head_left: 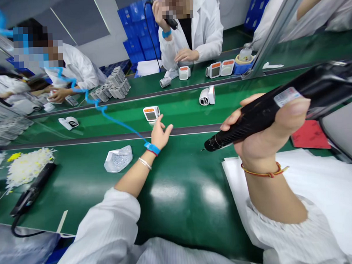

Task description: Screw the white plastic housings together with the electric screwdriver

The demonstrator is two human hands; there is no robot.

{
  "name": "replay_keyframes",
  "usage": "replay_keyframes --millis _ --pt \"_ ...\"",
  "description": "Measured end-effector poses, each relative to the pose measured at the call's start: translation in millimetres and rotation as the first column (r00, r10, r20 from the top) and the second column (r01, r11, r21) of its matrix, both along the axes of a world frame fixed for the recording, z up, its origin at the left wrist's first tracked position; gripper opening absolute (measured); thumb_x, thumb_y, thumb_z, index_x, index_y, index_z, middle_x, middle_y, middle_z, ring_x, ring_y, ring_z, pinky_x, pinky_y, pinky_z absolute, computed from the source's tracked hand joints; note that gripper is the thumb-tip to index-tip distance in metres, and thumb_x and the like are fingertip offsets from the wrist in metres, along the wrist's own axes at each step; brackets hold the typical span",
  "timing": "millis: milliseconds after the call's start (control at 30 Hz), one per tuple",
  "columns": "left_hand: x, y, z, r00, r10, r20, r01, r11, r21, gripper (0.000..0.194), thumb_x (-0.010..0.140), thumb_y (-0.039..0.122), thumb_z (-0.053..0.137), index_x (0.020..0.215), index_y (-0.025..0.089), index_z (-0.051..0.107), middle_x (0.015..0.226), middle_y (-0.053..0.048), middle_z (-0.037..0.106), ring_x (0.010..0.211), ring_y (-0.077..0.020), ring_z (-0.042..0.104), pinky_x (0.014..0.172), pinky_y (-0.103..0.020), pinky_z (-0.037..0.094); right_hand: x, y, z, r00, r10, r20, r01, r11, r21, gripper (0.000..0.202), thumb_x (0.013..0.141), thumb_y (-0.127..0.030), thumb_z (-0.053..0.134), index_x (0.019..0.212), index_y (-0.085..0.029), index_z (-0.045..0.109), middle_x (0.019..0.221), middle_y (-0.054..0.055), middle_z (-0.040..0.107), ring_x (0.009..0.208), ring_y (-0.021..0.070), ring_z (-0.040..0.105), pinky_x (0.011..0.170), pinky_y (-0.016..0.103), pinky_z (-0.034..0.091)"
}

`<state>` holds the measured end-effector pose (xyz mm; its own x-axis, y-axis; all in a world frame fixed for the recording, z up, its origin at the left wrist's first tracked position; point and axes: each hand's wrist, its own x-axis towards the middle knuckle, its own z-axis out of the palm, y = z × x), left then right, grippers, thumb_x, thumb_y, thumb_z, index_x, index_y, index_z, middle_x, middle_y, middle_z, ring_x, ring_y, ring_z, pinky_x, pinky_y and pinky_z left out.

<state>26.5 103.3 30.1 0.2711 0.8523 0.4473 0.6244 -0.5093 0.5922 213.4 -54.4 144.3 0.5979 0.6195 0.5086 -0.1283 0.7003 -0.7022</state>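
My right hand (pixel 268 140) is wrapped round a black electric screwdriver (pixel 259 117), its thin bit pointing left and down over the green bench. My left hand (pixel 160 134) reaches forward with fingers apart and nothing in it. Just beyond its fingertips, on the green conveyor belt, stands a wrist blood pressure monitor (pixel 151 113), white with orange buttons and a grey screen. Whether a finger touches it I cannot tell. A blue wrist strap (pixel 152 148) on my left wrist is tied to a coiled blue cord (pixel 118 121). Left of that forearm lies a clear bag of small screws (pixel 118 159).
More monitors ride the belt (pixel 175 101), one right (pixel 208 96) and one left (pixel 68 123). A second black screwdriver (pixel 33 189) lies left beside white and yellow small parts (pixel 28 168). White sheets (pixel 316 192) and a red pad (pixel 310 135) are right. Co-workers (pixel 190 35) sit opposite.
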Motion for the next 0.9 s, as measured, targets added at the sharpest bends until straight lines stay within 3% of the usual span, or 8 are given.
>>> replay_keyframes --millis 100,167,233,333,467,600,767,900 --pt "4 54 11.2 0.981 0.112 -0.159 -0.126 0.989 -0.077 0.08 0.08 0.033 0.058 0.143 0.013 0.012 0.092 -0.007 0.061 0.08 -0.0182 0.059 0.076 -0.029 0.045 3 -4 4.3 1.0 -0.002 0.007 0.002 0.999 0.036 0.051 0.069 -0.068 0.051 0.075 -0.018 0.059 0.049 0.001 0.052 0.04 0.0173 0.051 0.034 0.027 0.039" --pt "7 79 18.7 0.947 0.145 -0.286 -0.184 0.976 -0.115 0.082 0.079 0.031 0.059 0.143 0.015 0.009 0.097 -0.008 0.062 0.087 -0.0204 0.061 0.079 -0.03 0.045 5 -6 5.7 1.0 -0.001 0.017 0.0 0.999 0.055 0.053 0.069 -0.07 0.05 0.075 -0.018 0.058 0.048 0.001 0.051 0.039 0.017 0.051 0.033 0.028 0.039" --pt "8 92 24.1 0.917 0.148 -0.37 -0.213 0.967 -0.14 0.078 0.076 0.03 0.062 0.14 0.016 0.019 0.104 -0.01 0.062 0.093 -0.0231 0.061 0.082 -0.032 0.044 6 -8 6.8 1.0 0.0 0.023 -0.001 0.998 0.06 0.055 0.068 -0.071 0.051 0.075 -0.017 0.058 0.048 0.001 0.051 0.039 0.0165 0.051 0.034 0.027 0.039" --pt "7 94 26.9 0.904 0.162 -0.395 -0.231 0.964 -0.134 0.067 0.07 0.037 0.068 0.126 0.016 0.039 0.108 -0.013 0.061 0.095 -0.0269 0.06 0.08 -0.034 0.045 10 -8 8.1 1.0 -0.014 0.017 0.014 0.998 0.057 0.056 0.068 -0.072 0.05 0.076 -0.017 0.058 0.049 0.001 0.052 0.039 0.0159 0.051 0.034 0.026 0.04" --pt "0 79 24.1 0.898 0.226 -0.376 -0.283 0.954 -0.102 0.06 0.066 0.054 0.066 0.109 0.018 0.047 0.095 -0.011 0.064 0.088 -0.027 0.062 0.073 -0.033 0.045 12 -8 9.8 0.999 -0.04 0.009 0.039 0.997 0.069 0.056 0.069 -0.073 0.046 0.075 -0.019 0.058 0.049 0.0 0.051 0.04 0.0155 0.051 0.033 0.026 0.039" --pt "-16 48 20.4 0.934 0.229 -0.276 -0.251 0.967 -0.047 0.045 0.069 0.049 0.063 0.1 0.021 0.046 0.09 -0.005 0.064 0.082 -0.0219 0.062 0.071 -0.029 0.044 10 -9 11.7 1.0 -0.018 0.006 0.017 0.997 0.072 0.054 0.069 -0.071 0.048 0.075 -0.018 0.059 0.049 0.001 0.051 0.039 0.0168 0.05 0.033 0.028 0.039" --pt "-36 -11 17.5 0.993 0.034 -0.117 -0.04 0.998 -0.047 0.04 0.067 0.032 0.062 0.101 0.021 0.044 0.09 -0.002 0.062 0.076 -0.0175 0.06 0.069 -0.026 0.043 5 -9 14.3 1.0 0.004 -0.018 -0.003 0.999 0.049 0.054 0.067 -0.071 0.048 0.072 -0.017 0.058 0.047 0.002 0.051 0.037 0.0192 0.05 0.03 0.029 0.037" --pt "-45 -59 7.5 0.99 -0.13 0.052 0.136 0.983 -0.126 0.036 0.067 0.029 0.061 0.099 0.021 0.045 0.082 0.002 0.058 0.067 -0.0131 0.053 0.065 -0.023 0.04 2 -9 17.2 0.999 -0.039 0.001 0.039 0.997 0.061 0.056 0.067 -0.072 0.042 0.068 -0.018 0.056 0.044 0.001 0.048 0.034 0.0195 0.048 0.027 0.03 0.036"
